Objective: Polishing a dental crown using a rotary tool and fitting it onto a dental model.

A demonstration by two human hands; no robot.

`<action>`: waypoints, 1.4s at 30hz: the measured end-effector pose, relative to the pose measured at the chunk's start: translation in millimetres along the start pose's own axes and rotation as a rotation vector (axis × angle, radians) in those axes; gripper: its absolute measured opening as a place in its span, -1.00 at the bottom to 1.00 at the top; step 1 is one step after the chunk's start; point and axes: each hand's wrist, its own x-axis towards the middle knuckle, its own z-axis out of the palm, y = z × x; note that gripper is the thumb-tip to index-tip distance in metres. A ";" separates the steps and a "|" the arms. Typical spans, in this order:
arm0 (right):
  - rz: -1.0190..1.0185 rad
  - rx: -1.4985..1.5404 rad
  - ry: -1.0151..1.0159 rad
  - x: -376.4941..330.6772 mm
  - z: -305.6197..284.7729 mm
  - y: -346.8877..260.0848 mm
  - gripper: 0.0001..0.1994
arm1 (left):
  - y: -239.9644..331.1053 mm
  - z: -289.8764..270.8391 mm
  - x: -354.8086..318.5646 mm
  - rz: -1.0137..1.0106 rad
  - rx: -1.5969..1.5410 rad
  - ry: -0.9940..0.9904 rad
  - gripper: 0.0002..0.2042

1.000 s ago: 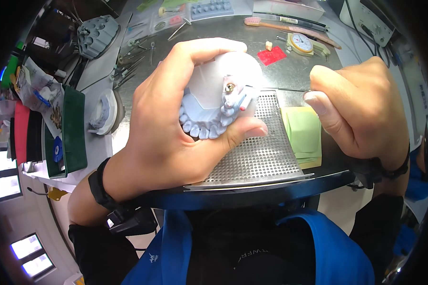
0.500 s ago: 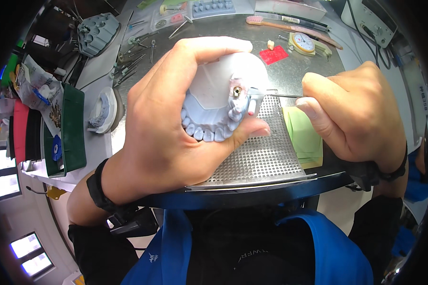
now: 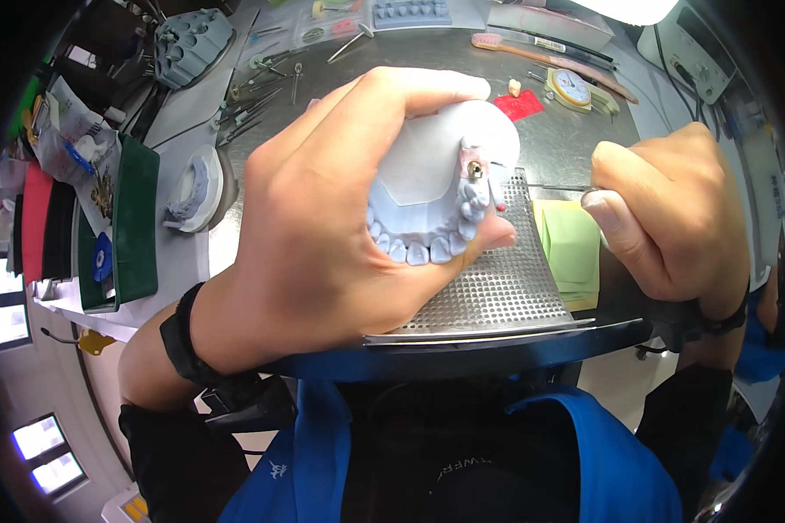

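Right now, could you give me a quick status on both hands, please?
Left hand grips dental model. Right hand pinches thin tool.

Tool-strewn metal bench [image 3: 576,148], perhaps steel.

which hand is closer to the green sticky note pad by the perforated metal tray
Right. The right hand hovers just beside the green sticky note pad, pinching a thin metal tool. The left hand is across the perforated metal tray, gripping the pale blue dental model.
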 end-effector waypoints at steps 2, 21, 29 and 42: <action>-0.003 0.025 0.010 1.8 1.8 -1.7 -0.74 | 0.7 -1.6 1.5 0.005 0.008 -0.021 -0.29; 0.048 0.077 -0.043 4.3 17.5 -4.7 -0.81 | -4.3 4.5 0.6 -0.063 -0.155 -0.064 -0.30; 0.087 0.010 -0.089 6.7 21.4 -12.8 -0.83 | -3.0 4.2 0.6 -0.046 -0.078 -0.013 -0.34; 0.026 0.135 -0.034 6.7 28.9 -2.9 -0.72 | -5.0 5.8 0.8 0.005 -0.134 0.001 -0.32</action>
